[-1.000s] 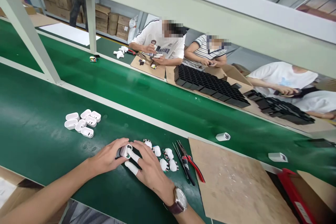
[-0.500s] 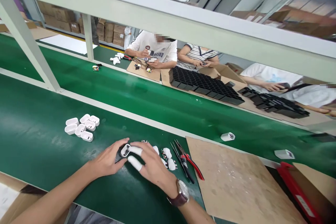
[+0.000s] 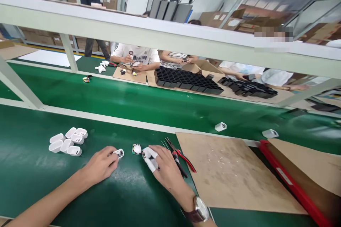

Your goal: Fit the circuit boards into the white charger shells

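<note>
Head view, left hand: the left hand (image 3: pixel 102 165) lay on the green belt (image 3: pixel 26 170); its thumb and fingertips pinched a white shell (image 3: pixel 119 153), which jutted just past the fingertips

Head view, right hand: the right hand (image 3: pixel 166 170) lay palm down, two fingers in white finger cots (image 3: pixel 152 164); whether it gripped anything could not be told

Between the hands: a small board with a white cap (image 3: pixel 136 149) lay just beyond the shell, near the cotted fingertips

Beside the right hand: red-handled pliers (image 3: pixel 183 157) touched its outer edge; a cardboard sheet (image 3: pixel 226 173) lay further out

Beyond the left hand: a cluster of white shells (image 3: pixel 68 141) sat well apart from the pinch

Far side: black trays (image 3: pixel 186 79) stood before the seated co-workers
</note>
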Available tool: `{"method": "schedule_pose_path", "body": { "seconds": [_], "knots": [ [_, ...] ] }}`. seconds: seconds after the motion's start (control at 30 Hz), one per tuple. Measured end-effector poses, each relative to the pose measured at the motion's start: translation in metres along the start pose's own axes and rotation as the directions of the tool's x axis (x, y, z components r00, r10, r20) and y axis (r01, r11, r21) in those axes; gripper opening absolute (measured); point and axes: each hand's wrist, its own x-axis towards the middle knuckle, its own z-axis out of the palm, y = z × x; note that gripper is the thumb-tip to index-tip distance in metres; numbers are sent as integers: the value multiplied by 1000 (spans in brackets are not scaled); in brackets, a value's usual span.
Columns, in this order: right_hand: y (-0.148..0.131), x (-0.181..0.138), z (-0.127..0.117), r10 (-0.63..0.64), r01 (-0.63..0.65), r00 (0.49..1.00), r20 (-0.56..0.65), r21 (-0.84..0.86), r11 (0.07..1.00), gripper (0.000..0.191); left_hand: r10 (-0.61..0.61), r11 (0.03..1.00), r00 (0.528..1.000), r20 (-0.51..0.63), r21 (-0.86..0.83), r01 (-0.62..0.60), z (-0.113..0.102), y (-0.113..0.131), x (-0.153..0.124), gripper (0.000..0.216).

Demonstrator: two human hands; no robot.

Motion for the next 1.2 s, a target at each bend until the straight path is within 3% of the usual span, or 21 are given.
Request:
{"method": "schedule_pose_path", "body": {
  "seconds": [0.07, 0.23, 0.3, 0.37, 0.53, 0.63, 0.73, 0.83, 1.0, 1.1, 1.2],
  "knots": [
    [-7, 11, 12, -3, 8, 999, 52, -99, 995, 24, -106, 993, 993, 49, 57, 103, -14, -27, 37, 13],
    [-38, 44, 49, -18, 42, 989, 146, -163, 986, 10, -392, 893, 917, -66, 212, 397, -61, -120, 133, 10],
    [-47, 50, 57, -57, 75, 986, 157, -110, 991, 14, -452, 861, 889, -69, 228, 455, -76, -142, 144, 9],
    [-52, 48, 61, -40, 50, 991, 131, -73, 996, 28, -468, 854, 882, -55, 228, 467, -87, -148, 135, 17],
    [-53, 26, 72, 29, -18, 996, 84, -123, 992, 36, -439, 862, 897, -43, 260, 435, -115, -122, 55, 51],
    [-58, 18, 86, 20, -8, 995, 94, -127, 992, 41, -437, 840, 899, -45, 337, 425, -125, -102, 9, 51],
    [-70, 18, 97, 42, -32, 996, 77, -129, 991, 45, -428, 827, 901, -73, 369, 423, -119, -94, -14, 47],
    [-82, 24, 97, 13, 13, 991, 132, -197, 980, 46, -430, 815, 899, -82, 393, 426, -108, -100, -15, 42],
    [-83, 35, 84, -4, 74, 969, 249, -271, 960, 36, -379, 859, 925, -29, 362, 363, -100, -102, 10, 42],
    [-79, 39, 78, 8, 68, 962, 273, -268, 961, 33, -247, 943, 969, -13, 226, 244, -96, -73, 20, 43],
    [-75, 42, 71, 13, 56, 960, 280, -237, 970, 29, -57, 998, 995, 79, 12, 56, -77, -34, 15, 34]
  ]
}}
